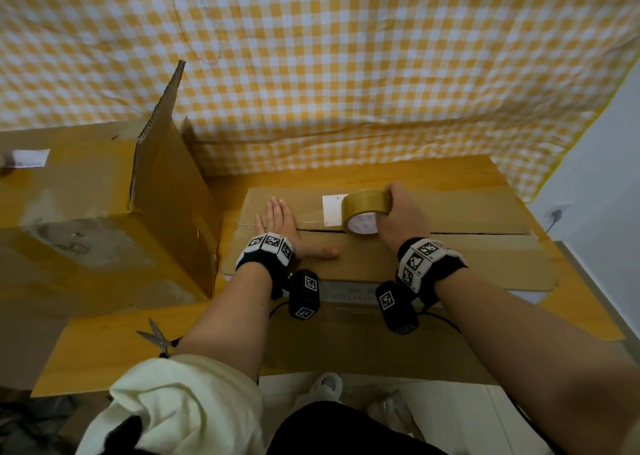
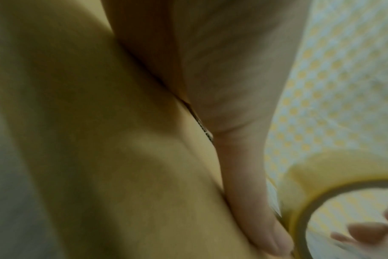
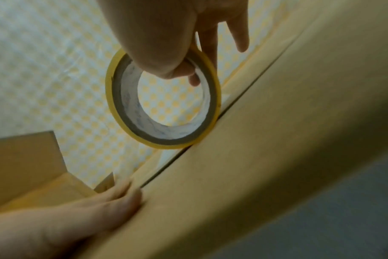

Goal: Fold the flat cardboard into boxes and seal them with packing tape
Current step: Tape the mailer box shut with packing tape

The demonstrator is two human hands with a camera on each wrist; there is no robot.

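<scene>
While the right hand (image 1: 403, 217) curled round the yellow-brown roll of packing tape (image 1: 363, 210), thumb hooked through its white core, the roll stood on edge on the centre seam (image 1: 450, 232) of the closed brown cardboard box (image 1: 433, 260). The left hand (image 1: 280, 224) lay flat and spread on the box top near the seam's left end, fingers straight, thumb stretched along the near flap, holding nothing. A clear-looking strip seemed to run from under those fingers toward the roll, though it was too faint to be sure.

Several things looked liable to go wrong. If the left hand eased off, the loose tape end could lift and the two flaps spring apart, since a dark gap showed between them to the right of the roll. If the roll drifted off the seam, the strip would probably catch only one flap, or cross the white paper label (image 1: 333, 210) beside it. Uneven pull might wrinkle the tape or fold it onto itself.

Farther out, the metal scissors (image 1: 157, 340) lay on the wooden table (image 1: 104, 357), well apart from both hands, awkward to reach for the cut. A larger brown cardboard box (image 1: 104, 219) with a raised flap stood left, before a yellow checked cloth (image 1: 346, 56).
</scene>
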